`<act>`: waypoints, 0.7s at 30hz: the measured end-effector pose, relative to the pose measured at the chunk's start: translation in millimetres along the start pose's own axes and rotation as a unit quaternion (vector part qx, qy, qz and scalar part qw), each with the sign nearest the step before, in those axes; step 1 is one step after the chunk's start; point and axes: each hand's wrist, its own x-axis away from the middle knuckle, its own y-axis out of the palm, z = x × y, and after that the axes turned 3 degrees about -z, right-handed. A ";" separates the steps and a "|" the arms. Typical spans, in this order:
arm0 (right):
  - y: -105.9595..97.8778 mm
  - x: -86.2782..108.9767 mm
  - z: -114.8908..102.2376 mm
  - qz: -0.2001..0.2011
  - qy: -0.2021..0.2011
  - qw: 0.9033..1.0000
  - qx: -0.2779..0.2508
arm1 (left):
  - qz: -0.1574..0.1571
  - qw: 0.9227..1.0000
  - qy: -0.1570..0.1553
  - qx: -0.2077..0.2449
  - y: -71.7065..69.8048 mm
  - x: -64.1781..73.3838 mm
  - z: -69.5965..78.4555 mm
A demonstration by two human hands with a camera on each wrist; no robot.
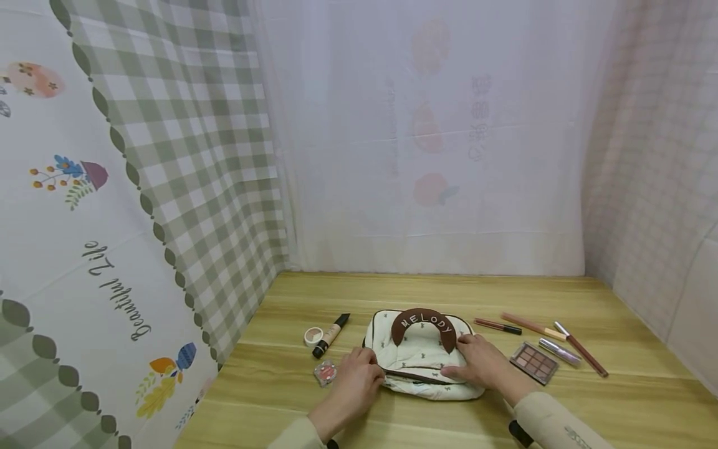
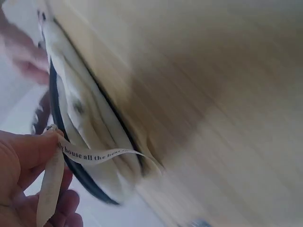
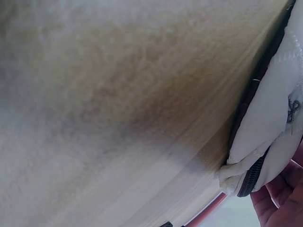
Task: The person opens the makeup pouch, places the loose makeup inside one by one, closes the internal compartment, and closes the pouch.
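Head view: bag (image 1: 423,358), white with a "MELODY" handle (image 1: 423,321), lies on the desk (image 1: 252,386). Left hand (image 1: 356,377) at the bag's 8 o'clock edge, fingers curled; right hand (image 1: 485,362) at 3 o'clock, thumb and fingers spread wide, resting on it. Near 9 o'clock of the bag: tube (image 1: 331,335), pot (image 1: 313,337) just beside it, small case (image 1: 325,373). At 3 o'clock: palette (image 1: 535,362), silver tube (image 1: 560,352). Three sticks (image 1: 533,326) lie between 2 and 3 o'clock.

Left wrist view: left hand at 8 o'clock of frame, narrow, pinching a printed ribbon (image 2: 90,153) beside the bag's dark zip. Right hand at 10 o'clock, blurred.

Right wrist view: bag at 3 o'clock of frame; right hand's fingers at 4 o'clock, against it. Cannot tell whether they grip underneath.
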 end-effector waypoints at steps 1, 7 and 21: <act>0.5 -0.1 0.3 0.001 0.000 1.000 0.000 | 0.001 1.000 0.008 -0.012 0.9 -2.0 5.1; 1.2 0.3 0.0 0.004 -0.001 1.000 0.000 | -0.006 0.996 0.061 -0.069 13.7 -20.6 33.8; -4.0 0.5 -0.8 0.011 -0.003 1.000 0.003 | -0.065 0.995 0.050 -0.061 23.6 -46.7 50.2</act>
